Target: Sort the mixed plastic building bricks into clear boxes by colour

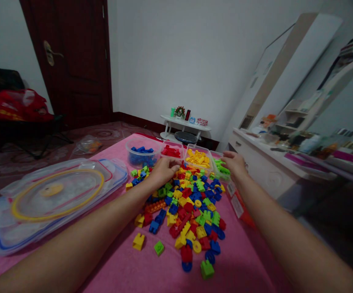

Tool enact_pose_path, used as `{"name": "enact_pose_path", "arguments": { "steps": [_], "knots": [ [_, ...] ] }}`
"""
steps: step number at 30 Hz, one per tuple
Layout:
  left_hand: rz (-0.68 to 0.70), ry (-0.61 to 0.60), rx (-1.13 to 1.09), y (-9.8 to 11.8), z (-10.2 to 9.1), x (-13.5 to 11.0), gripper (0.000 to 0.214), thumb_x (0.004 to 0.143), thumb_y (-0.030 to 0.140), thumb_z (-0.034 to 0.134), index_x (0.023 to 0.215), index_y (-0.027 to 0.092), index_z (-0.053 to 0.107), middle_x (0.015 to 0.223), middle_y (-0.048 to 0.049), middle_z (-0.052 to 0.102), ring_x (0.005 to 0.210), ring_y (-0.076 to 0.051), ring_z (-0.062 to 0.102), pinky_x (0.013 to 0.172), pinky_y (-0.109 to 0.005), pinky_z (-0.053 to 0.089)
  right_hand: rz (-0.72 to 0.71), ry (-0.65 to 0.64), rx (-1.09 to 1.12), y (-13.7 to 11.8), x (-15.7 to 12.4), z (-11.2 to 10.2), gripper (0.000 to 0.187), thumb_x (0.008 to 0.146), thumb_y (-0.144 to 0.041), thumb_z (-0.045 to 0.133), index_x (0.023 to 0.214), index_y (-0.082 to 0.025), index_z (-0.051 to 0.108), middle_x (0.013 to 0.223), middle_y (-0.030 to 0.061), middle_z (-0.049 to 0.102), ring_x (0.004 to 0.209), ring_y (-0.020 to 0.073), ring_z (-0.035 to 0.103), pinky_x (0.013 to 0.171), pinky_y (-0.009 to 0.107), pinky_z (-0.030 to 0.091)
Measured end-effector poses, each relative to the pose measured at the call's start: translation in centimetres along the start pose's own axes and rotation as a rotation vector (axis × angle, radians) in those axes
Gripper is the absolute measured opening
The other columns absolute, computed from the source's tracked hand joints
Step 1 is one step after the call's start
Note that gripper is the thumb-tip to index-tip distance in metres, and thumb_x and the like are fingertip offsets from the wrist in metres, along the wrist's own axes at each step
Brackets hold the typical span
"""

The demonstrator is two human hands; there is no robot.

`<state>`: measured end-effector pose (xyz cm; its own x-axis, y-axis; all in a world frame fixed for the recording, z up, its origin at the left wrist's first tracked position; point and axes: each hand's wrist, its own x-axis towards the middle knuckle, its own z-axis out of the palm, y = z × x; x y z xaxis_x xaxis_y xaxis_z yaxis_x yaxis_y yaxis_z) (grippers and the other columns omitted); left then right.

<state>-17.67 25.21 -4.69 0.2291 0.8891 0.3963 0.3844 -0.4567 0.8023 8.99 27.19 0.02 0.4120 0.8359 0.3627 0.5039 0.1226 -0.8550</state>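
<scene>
My left hand (163,170) is over the far part of a heap of toy building blocks (191,199), just in front of the box of red blocks (172,150). Its fingers point right, loosely bent and apart from the thumb, and no block shows in them. At the box of green blocks (222,167), my right hand (235,162) reaches over the right rim with its fingers stretched out. I see nothing held there, though its underside is hidden. Yellow blocks (198,158) fill another box, and blue blocks (142,150) lie in a round tub.
Clear plastic lids (57,195) are stacked on the left of the pink tablecloth (121,266). An orange-red packet (240,205) lies by the right edge. Beyond the table are a low white stand (185,123), a white dresser (268,156) and a dark door (69,61).
</scene>
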Motion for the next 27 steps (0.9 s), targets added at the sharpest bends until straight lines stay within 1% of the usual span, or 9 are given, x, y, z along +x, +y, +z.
{"name": "enact_pose_path", "arguments": {
  "steps": [4,6,9,12,13,15,20,23,27],
  "knots": [
    [0.038,0.068,0.114,-0.5,-1.2,0.5,0.020,0.076,0.020,0.056,0.089,0.014,0.070,0.078,-0.0037,0.071,0.070,-0.015,0.062,0.064,-0.023,0.045,-0.014,-0.199,0.066,-2.1,-5.3,3.2,0.023,0.066,-0.017,0.060,0.087,-0.014,0.068,0.087,0.0061,0.070,0.076,0.0163,0.065,0.070,0.029,0.053],
    [0.046,0.094,0.130,-0.6,-1.8,0.7,0.020,0.076,0.019,0.055,0.088,0.014,0.070,0.078,-0.0039,0.071,0.070,-0.015,0.062,0.063,-0.023,0.045,-0.117,-0.458,0.104,-3.5,-8.8,4.3,0.022,0.068,-0.019,0.061,0.088,-0.015,0.068,0.090,0.0057,0.071,0.082,0.0169,0.065,0.076,0.030,0.051],
    [0.029,0.119,0.115,-0.8,-2.3,0.9,0.020,0.075,0.018,0.056,0.088,0.013,0.071,0.078,-0.0046,0.071,0.070,-0.015,0.062,0.063,-0.023,0.046,-0.357,-0.768,-0.015,-5.6,-14.1,5.4,0.022,0.071,-0.014,0.058,0.090,-0.018,0.070,0.092,0.0029,0.071,0.085,0.0164,0.063,0.081,0.031,0.048],
    [0.029,0.127,0.102,-1.0,-2.4,1.0,0.020,0.075,0.017,0.057,0.088,0.013,0.071,0.078,-0.0049,0.071,0.069,-0.015,0.062,0.062,-0.023,0.046,-0.708,-0.915,-0.208,-6.8,-18.1,6.5,0.029,0.074,-0.008,0.056,0.096,-0.022,0.070,0.096,0.0011,0.070,0.093,0.0162,0.057,0.088,0.031,0.041],
    [0.035,0.127,0.103,-1.1,-2.4,1.1,0.020,0.075,0.017,0.057,0.088,0.013,0.072,0.078,-0.0049,0.071,0.069,-0.015,0.062,0.062,-0.023,0.046,-0.788,-0.928,-0.279,-6.9,-18.9,6.8,0.031,0.076,-0.007,0.054,0.098,-0.023,0.069,0.097,0.0015,0.069,0.094,0.0165,0.055,0.088,0.031,0.040],
    [0.044,0.125,0.110,-1.3,-2.3,1.1,0.020,0.075,0.017,0.057,0.088,0.013,0.072,0.077,-0.0048,0.071,0.069,-0.015,0.062,0.062,-0.023,0.046,-0.859,-0.917,-0.419,-7.0,-20.0,7.5,0.030,0.081,-0.009,0.051,0.101,-0.022,0.068,0.096,0.0033,0.068,0.094,0.0175,0.052,0.083,0.030,0.039],
    [0.056,0.100,0.130,-0.9,-2.0,0.8,0.024,0.077,0.020,0.057,0.095,0.014,0.071,0.082,-0.0051,0.072,0.074,-0.016,0.064,0.068,-0.024,0.048,-0.800,-0.851,-0.599,-6.6,-20.2,7.8,0.026,0.084,-0.013,0.049,0.100,-0.021,0.067,0.094,0.0058,0.063,0.093,0.0191,0.049,0.076,0.030,0.037],
    [0.113,0.053,0.145,-0.3,-1.5,0.2,0.030,0.082,0.030,0.054,0.103,0.015,0.068,0.096,-0.0069,0.071,0.086,-0.018,0.065,0.079,-0.027,0.048,-0.757,-0.859,-0.568,-6.6,-20.2,6.9,0.026,0.078,-0.012,0.052,0.098,-0.020,0.068,0.094,0.0056,0.063,0.093,0.0188,0.050,0.078,0.029,0.037],
    [0.196,-0.065,0.196,0.2,-0.7,-0.5,0.041,0.089,0.037,0.043,0.120,0.016,0.061,0.122,-0.0096,0.062,0.113,-0.022,0.056,0.098,-0.033,0.039,-0.682,-0.923,-0.375,-6.9,-19.6,5.4,0.028,0.073,-0.012,0.056,0.096,-0.021,0.069,0.094,0.0034,0.066,0.091,0.0168,0.055,0.081,0.027,0.039]
  ]
}}
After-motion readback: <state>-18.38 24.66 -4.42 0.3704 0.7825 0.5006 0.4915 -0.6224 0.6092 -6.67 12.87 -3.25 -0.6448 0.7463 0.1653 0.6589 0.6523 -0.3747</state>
